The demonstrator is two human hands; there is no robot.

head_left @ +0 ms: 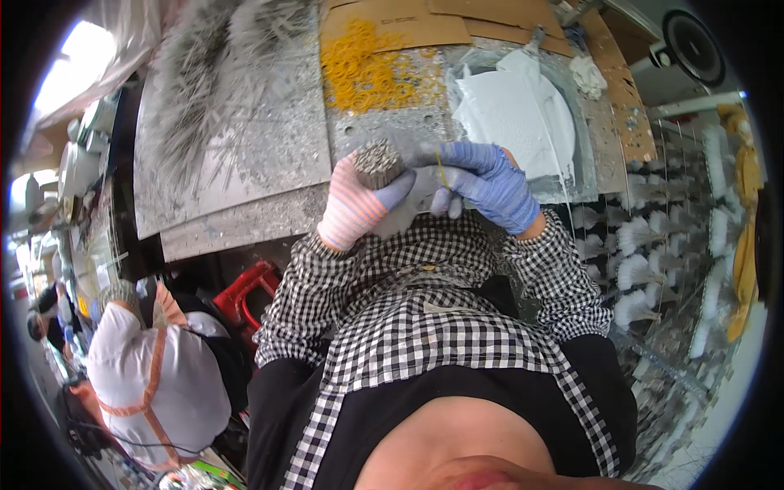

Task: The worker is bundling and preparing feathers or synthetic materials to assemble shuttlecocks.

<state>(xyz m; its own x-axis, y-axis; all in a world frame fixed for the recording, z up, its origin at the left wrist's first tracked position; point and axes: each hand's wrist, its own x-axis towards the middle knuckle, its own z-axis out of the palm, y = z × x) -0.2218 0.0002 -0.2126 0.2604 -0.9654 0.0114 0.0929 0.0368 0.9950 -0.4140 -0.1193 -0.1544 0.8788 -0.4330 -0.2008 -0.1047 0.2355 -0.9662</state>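
My left hand (357, 202), in a pink-and-white striped glove, is closed around a thick bundle of thin grey sticks (377, 162), its cut end facing the camera. My right hand (482, 181), in a blue glove, sits just right of the bundle and pinches a yellow rubber band (441, 167) between its fingers. Both hands hover over the front edge of a grey metal work table (269, 155). My checked sleeves come up from the lower part of the picture.
A heap of yellow rubber bands (367, 65) lies at the table's back on cardboard (408, 24). Loose grey sticks (204, 65) spread at back left. A white sheet (514, 114) lies right. White tufted bundles (645, 245) fill racks at right. Another person (155, 367) stands lower left by a red stool (249, 290).
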